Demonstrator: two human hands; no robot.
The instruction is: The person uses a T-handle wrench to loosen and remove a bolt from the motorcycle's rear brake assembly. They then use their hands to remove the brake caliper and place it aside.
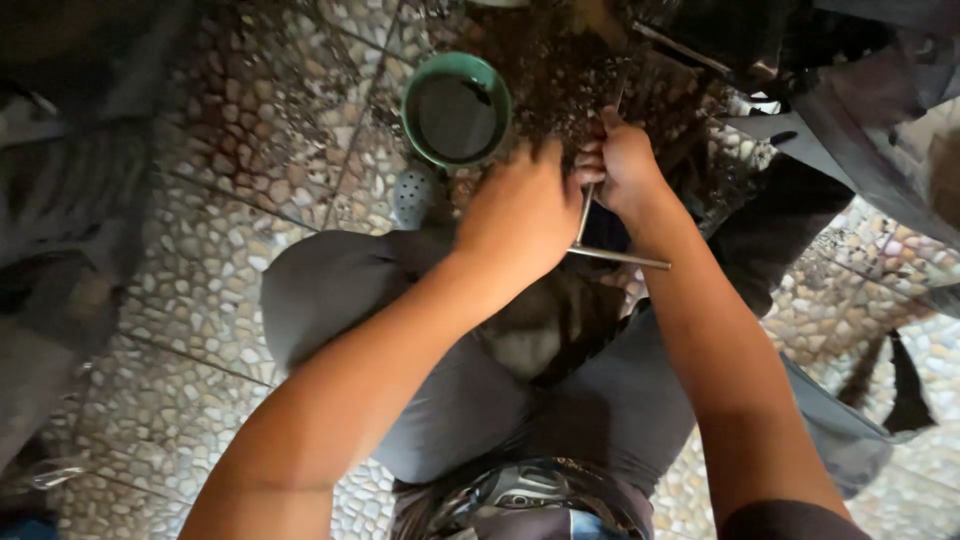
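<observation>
Your right hand (622, 165) is closed round a thin metal L-shaped rod (600, 235), dead centre above your knees.
Left hand (520, 215) at 9 o'clock of it, grip hidden, can't tell. A slip could tip the green bowl (456, 108) at 11 o'clock onto the pebble floor (215, 260).

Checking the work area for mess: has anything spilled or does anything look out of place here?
Yes. Dark, crumbly debris is strewn over the pebble-pattern floor beside the green bowl, just ahead of the left hand and the right hand, which grips a bent metal rod.
</observation>
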